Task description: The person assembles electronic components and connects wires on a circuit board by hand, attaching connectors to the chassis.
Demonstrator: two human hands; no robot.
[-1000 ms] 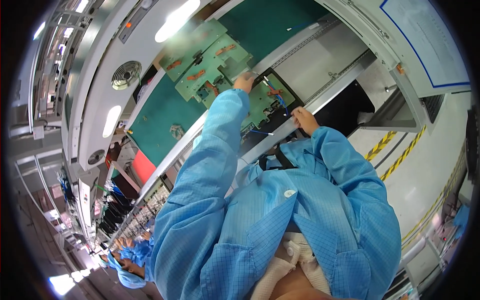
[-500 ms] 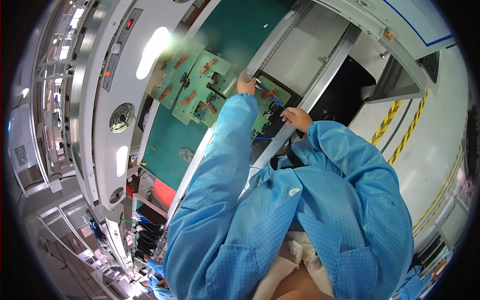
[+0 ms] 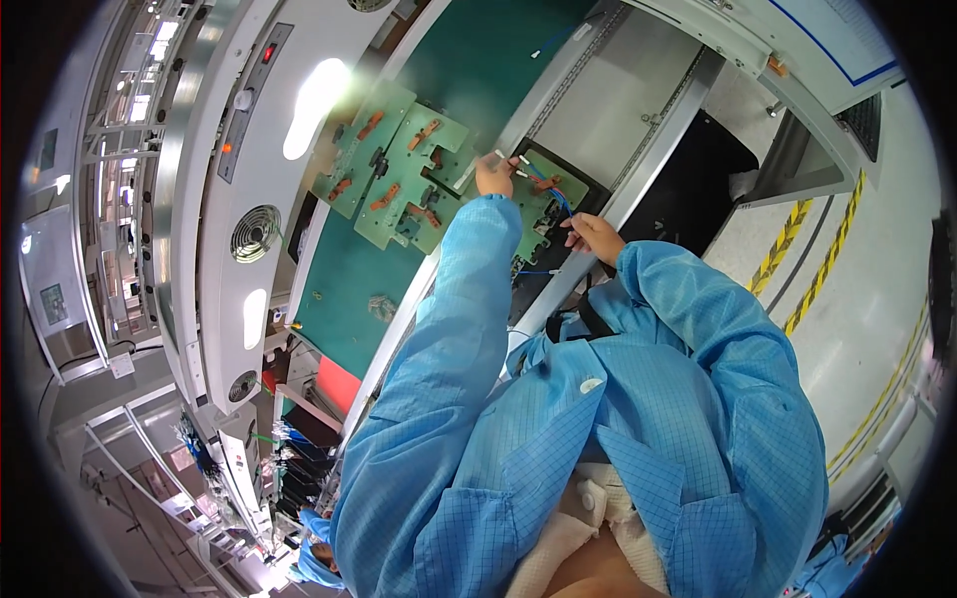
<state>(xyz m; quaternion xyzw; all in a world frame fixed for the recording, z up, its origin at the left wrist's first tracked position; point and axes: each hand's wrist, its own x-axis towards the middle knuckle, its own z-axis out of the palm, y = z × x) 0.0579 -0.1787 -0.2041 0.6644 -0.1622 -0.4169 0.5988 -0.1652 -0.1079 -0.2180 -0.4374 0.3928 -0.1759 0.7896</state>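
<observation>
A small bundle of blue wires [image 3: 560, 196] with white connector ends stretches between my hands, over a green fixture board [image 3: 568, 183] on the near conveyor. My right hand [image 3: 596, 237] pinches the lower part of the bundle between thumb and fingers. At its far end, my left hand [image 3: 494, 177] has its fingertips closed around the white-tipped ends; the exact grip is too small to make out. Dark parts and an orange-brown clamp show on the board beneath the wires. Both my forearms are in blue checked sleeves.
Two larger green fixture boards [image 3: 425, 179] with orange-brown clamps lie on the green bench [image 3: 349, 289] left of my left hand. A clear crumpled bag [image 3: 381, 307] rests there too. A white housing [image 3: 254, 169] with lights and fans stands along the far left. A metal rail [image 3: 663, 135] runs to the right.
The view has shifted slightly. My left hand's fingers have moved a little at the white-tipped wire ends. My right hand keeps its pinch on the bundle.
</observation>
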